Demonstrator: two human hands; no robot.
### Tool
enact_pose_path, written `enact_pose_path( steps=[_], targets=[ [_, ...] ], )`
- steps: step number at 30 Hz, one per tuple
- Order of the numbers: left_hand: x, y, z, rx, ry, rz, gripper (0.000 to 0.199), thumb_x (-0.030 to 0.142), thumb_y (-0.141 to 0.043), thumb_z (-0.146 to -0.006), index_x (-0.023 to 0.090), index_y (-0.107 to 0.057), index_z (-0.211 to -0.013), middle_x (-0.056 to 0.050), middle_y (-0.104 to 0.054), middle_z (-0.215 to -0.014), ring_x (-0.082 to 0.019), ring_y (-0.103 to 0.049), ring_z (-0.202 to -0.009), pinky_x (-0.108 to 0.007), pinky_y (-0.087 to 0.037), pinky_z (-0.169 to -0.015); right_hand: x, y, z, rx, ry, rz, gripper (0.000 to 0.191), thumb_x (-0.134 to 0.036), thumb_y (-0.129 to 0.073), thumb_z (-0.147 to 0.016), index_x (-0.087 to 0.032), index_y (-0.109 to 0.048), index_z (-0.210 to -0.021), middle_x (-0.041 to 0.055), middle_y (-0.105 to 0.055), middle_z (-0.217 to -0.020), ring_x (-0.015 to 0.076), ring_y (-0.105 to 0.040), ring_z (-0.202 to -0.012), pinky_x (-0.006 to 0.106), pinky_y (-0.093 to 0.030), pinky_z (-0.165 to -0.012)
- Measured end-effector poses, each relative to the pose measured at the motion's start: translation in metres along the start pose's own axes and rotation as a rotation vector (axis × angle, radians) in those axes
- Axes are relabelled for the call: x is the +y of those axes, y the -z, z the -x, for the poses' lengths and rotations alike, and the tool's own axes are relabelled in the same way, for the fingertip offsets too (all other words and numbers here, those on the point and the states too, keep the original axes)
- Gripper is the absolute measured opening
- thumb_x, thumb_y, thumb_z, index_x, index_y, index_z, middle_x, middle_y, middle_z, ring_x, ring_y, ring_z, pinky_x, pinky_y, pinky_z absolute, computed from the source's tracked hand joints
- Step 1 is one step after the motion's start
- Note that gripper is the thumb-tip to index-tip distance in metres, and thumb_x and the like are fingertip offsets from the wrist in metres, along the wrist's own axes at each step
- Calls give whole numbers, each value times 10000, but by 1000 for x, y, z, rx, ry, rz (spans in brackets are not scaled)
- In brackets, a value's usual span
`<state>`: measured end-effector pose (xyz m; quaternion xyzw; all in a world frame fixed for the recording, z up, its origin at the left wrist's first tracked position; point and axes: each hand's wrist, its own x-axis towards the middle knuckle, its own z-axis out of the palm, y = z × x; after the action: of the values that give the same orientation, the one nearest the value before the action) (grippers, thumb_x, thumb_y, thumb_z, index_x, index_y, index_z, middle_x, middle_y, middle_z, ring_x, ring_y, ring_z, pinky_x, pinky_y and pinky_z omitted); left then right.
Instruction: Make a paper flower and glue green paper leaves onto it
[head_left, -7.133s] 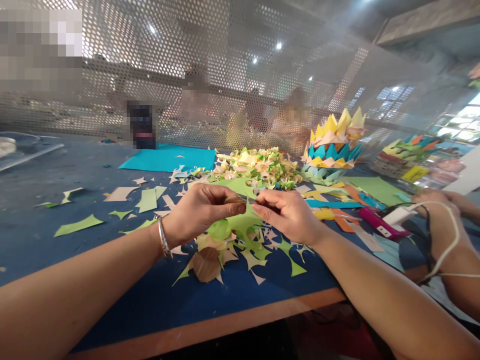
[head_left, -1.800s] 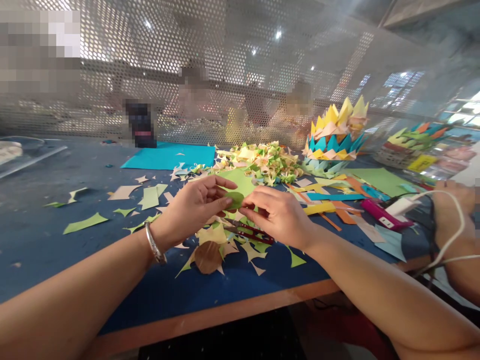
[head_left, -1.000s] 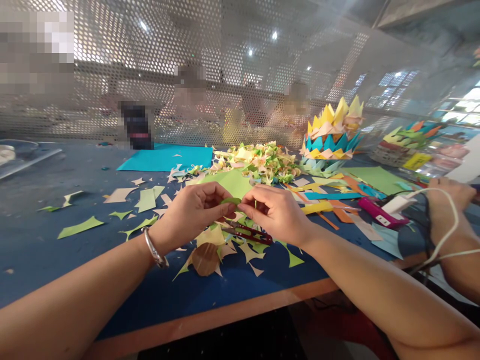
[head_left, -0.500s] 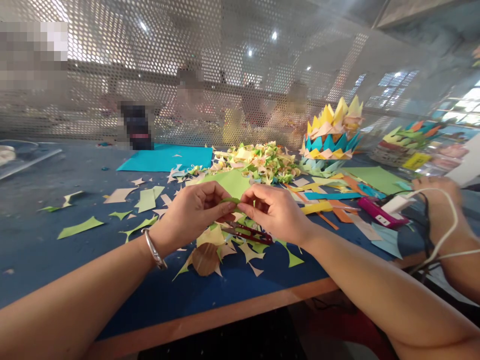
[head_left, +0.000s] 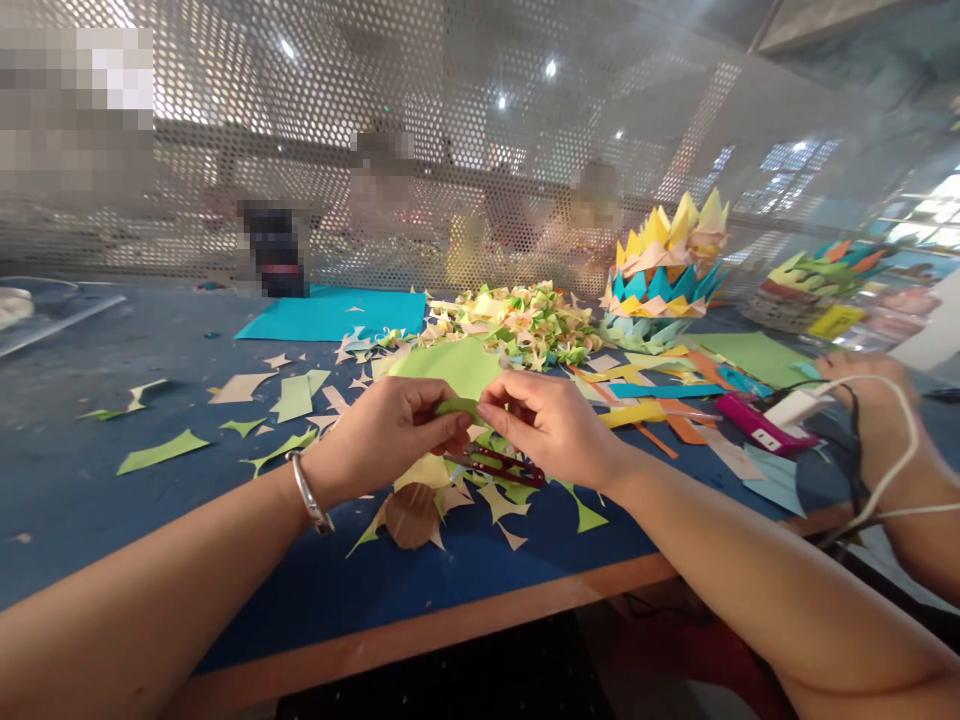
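Note:
Between my two hands is a small folded piece of green paper (head_left: 459, 406), pinched at both ends. My left hand (head_left: 397, 425), below a silver bracelet (head_left: 306, 495), grips its left end with thumb and forefinger. My right hand (head_left: 541, 425) is closed on the right end, fingers curled. Right under the hands lie red-handled scissors (head_left: 504, 466), partly hidden. A brown round disc (head_left: 412, 515) rests among green and pink cut scraps (head_left: 501, 503) in front of them. Behind my fingers is a larger light-green sheet (head_left: 454, 362).
A heap of paper trimmings (head_left: 521, 320) lies beyond the hands, beside a blue sheet (head_left: 337, 314). Pointed folded-paper tiers (head_left: 664, 280) stand at the back right. A pink power strip (head_left: 765, 425) with cables sits near another person's hand (head_left: 870, 385). Perforated metal panels rise behind.
My left hand has shifted slightly down and away from the right, so more of the folded green paper shows between the fingertips. My right hand stays nearly in place.

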<state>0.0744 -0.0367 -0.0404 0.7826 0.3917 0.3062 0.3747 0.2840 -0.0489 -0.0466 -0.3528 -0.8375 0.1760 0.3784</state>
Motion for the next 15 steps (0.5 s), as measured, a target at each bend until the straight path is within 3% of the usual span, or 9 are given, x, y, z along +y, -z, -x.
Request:
enact_pose_path(
  steps=[7, 15],
  targets=[
    [1, -6, 0, 31, 95, 198, 232, 275, -651, -886, 188, -634, -673, -12, -778, -671, -120, -738, -625, -189, -580, -602, 0, 0, 1, -8, -22, -7, 159, -241, -588, -949, -173, -576, -806, -26, -512, -687, 76, -426, -550, 235, -336, -499],
    [4, -10, 0, 79, 153, 267, 217, 289, -632, -887, 183, -662, -700, -27, -775, -684, -125, -734, -633, -205, -573, -610, 3, -1, 0, -31, -39, -47, 188, -264, -590, -949, -178, -547, -787, -42, -470, -672, 67, -392, -522, 232, -314, -478]
  ],
)
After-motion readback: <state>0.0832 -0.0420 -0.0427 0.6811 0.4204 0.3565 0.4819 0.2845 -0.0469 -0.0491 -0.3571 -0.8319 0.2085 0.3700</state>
